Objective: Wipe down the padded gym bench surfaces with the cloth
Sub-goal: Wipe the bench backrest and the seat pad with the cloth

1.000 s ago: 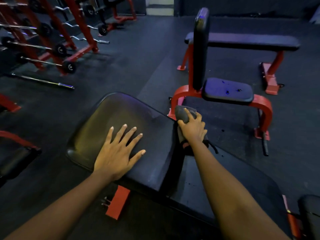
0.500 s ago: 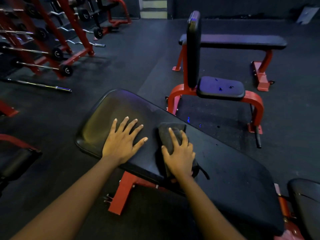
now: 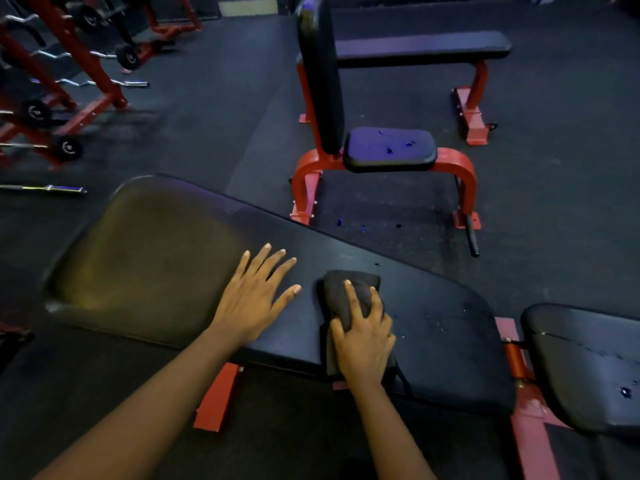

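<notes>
A long black padded bench back (image 3: 149,258) lies across the lower middle of the view on a red frame. Its separate black seat pad (image 3: 585,365) sits at the right edge. My left hand (image 3: 254,296) rests flat on the pad, fingers spread, holding nothing. Just to its right, my right hand (image 3: 363,337) presses a dark grey cloth (image 3: 349,289) onto the pad near its front edge. The cloth sticks out beyond my fingertips and hangs a little over the near edge.
A red-framed upright seat with a black backrest (image 3: 320,74) and small seat pad (image 3: 389,148) stands just beyond. A flat bench (image 3: 422,46) is behind it. Red racks with barbells (image 3: 69,147) line the left. A bar (image 3: 45,189) lies on the dark rubber floor.
My right hand slid the cloth from the pad's far edge back across the surface toward the near edge. The left hand stayed flat on the pad. The view shifted left along the bench.
</notes>
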Demonstrator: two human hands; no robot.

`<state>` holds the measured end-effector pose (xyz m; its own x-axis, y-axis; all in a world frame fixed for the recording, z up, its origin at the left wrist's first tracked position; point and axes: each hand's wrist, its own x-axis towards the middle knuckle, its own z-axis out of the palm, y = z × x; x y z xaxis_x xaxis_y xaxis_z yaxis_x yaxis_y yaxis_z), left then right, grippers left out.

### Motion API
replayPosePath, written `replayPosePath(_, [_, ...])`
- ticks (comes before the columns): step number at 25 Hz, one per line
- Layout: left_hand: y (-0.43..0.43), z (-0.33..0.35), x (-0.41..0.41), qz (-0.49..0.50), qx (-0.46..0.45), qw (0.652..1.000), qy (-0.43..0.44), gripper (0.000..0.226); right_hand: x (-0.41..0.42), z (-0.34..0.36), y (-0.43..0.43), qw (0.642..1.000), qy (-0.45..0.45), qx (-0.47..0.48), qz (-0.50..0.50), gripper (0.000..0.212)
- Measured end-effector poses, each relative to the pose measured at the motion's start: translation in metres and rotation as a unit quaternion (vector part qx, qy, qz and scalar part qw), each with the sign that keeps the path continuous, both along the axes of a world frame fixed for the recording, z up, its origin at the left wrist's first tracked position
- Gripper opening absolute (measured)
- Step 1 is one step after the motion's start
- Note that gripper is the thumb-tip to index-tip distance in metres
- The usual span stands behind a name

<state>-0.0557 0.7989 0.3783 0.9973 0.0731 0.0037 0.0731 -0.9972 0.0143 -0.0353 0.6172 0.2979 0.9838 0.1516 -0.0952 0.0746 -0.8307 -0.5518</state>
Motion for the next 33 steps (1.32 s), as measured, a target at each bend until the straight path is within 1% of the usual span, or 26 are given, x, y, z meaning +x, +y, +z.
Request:
replayPosePath(3, [-0.021,-0.02,0.01,-0.034,0.052,0.996,0.059,0.075,0.035,-0.028,-0.057,0.994,0.046,-0.023,-0.092,0.067])
replayPosePath(5, [-0.028,-0.034,0.007,-0.037,0.081,0.992,0.092,0.073,0.051,-0.037,-0.079,0.99,0.076,-0.012,-0.116,0.067])
replayPosePath(7, [-0.029,-0.043,0.006,-0.042,0.107,0.988,0.099,0.073,0.06,-0.037,-0.088,0.987,0.089,0.019,-0.13,0.065])
replayPosePath(8, [-0.028,-0.046,0.006,-0.044,0.114,0.988,0.094,0.073,0.066,-0.032,-0.084,0.985,0.082,0.048,-0.145,0.063])
replayPosePath(10, [-0.027,-0.05,0.007,-0.046,0.121,0.989,0.077,0.073,0.083,-0.011,-0.052,0.981,0.028,0.112,-0.154,0.063])
replayPosePath(11, [-0.027,-0.051,0.007,-0.05,0.124,0.989,0.068,0.073,0.093,0.004,-0.026,0.984,0.003,0.125,-0.126,0.064])
replayPosePath(12, [-0.028,-0.051,0.007,-0.055,0.128,0.989,0.06,0.074,0.102,0.018,0.003,0.991,-0.01,0.116,-0.072,0.064])
replayPosePath(14, [-0.028,-0.051,0.008,-0.061,0.138,0.987,0.058,0.073,0.109,0.033,0.054,0.997,-0.011,0.065,0.048,0.063])
replayPosePath(15, [-0.028,-0.051,0.008,-0.063,0.142,0.986,0.057,0.071,0.112,0.031,0.069,0.996,-0.007,0.044,0.082,0.062])
replayPosePath(17, [-0.028,-0.052,0.008,-0.066,0.148,0.985,0.054,0.067,0.122,0.016,0.066,0.995,-0.003,0.028,0.096,0.061])
replayPosePath(18, [-0.028,-0.052,0.008,-0.066,0.149,0.985,0.055,0.067,0.128,0.006,0.052,0.996,-0.008,0.021,0.083,0.061])
replayPosePath(20, [-0.028,-0.052,0.008,-0.065,0.144,0.986,0.05,0.067,0.14,-0.016,0.013,1.0,-0.018,-0.004,0.023,0.061])
replayPosePath(23, [-0.029,-0.052,0.009,-0.061,0.142,0.987,0.04,0.065,0.157,-0.051,-0.051,0.997,0.028,0.003,-0.075,0.059])
replayPosePath(26, [-0.028,-0.053,0.009,-0.063,0.146,0.987,0.034,0.065,0.168,-0.065,-0.079,0.986,0.089,0.013,-0.14,0.055])
replayPosePath(29, [-0.027,-0.053,0.009,-0.059,0.155,0.985,0.039,0.065,0.175,-0.056,-0.083,0.979,0.109,0.042,-0.164,0.054])
replayPosePath(32, [-0.029,-0.052,0.009,-0.052,0.164,0.984,0.049,0.065,0.146,-0.025,-0.071,0.978,0.065,0.123,-0.156,0.056])
replayPosePath(33, [-0.029,-0.05,0.008,-0.054,0.164,0.983,0.055,0.065,0.122,-0.015,-0.06,0.98,0.052,0.128,-0.143,0.057])
